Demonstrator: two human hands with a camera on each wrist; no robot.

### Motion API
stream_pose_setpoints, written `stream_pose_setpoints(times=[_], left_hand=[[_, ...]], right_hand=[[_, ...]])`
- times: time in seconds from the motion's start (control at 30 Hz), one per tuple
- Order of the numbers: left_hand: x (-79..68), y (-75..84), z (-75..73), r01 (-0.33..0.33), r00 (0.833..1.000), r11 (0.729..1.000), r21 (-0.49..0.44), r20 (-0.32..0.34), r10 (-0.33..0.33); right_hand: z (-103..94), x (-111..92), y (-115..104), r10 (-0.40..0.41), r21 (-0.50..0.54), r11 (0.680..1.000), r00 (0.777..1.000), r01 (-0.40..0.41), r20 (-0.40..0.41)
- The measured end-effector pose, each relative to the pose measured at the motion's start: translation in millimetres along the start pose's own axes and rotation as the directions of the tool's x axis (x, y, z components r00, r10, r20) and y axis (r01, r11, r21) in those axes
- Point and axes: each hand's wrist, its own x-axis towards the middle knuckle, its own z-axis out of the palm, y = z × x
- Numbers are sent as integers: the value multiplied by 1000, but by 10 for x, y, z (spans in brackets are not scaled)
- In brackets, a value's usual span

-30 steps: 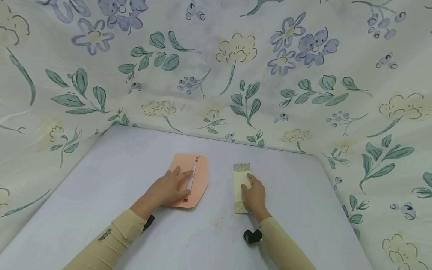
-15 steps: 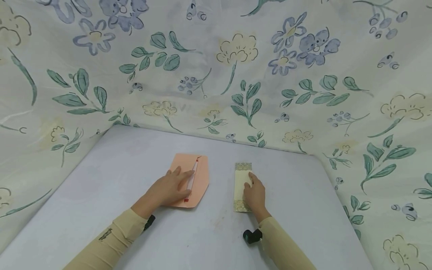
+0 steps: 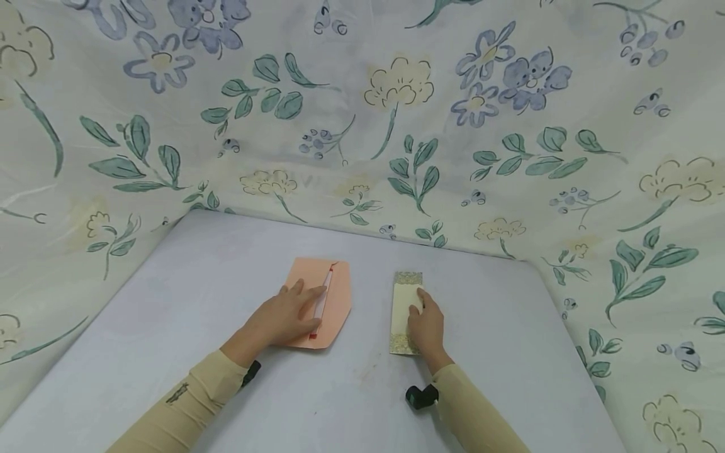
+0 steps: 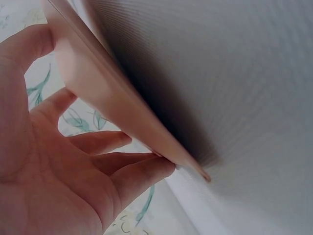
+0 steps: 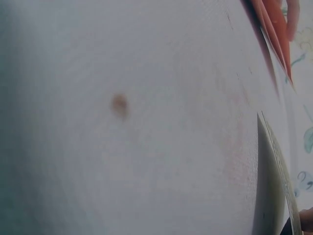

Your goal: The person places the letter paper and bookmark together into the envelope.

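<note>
My left hand (image 3: 283, 316) rests with spread fingers on a peach paper envelope (image 3: 340, 302), whose flap side faces up. Along the flap runs a white strip (image 3: 321, 304) with red ends, beside the thumb and index fingertip. Up close in the left wrist view, the fingertips press on the envelope (image 4: 102, 83), and its edge lies near the tabletop. My right hand (image 3: 428, 327) holds a narrow cream card (image 3: 402, 309) with glittery gold bands at both ends, gripping its right edge. The right wrist view shows the card (image 5: 278, 161) edge-on and tilted, most of the hand out of frame.
Both hands work over a white tabletop (image 3: 340, 402) with a faint brownish smudge (image 3: 370, 368). Behind and around it hangs a floral cloth (image 3: 351, 113). A black wrist camera (image 3: 421, 397) sits below the right wrist.
The card has shifted slightly away from me, its lower end swinging a little left, and my right thumb has moved slightly right. My left hand and the envelope stay in place.
</note>
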Motion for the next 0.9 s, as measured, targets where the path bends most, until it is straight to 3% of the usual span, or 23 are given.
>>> stream_pose_setpoints(times=[0.9], left_hand=[[-10, 4, -6, -8, 1000, 1000, 4, 1, 8]], right_hand=[[78, -22, -61, -26, 32, 999, 1000, 27, -14]])
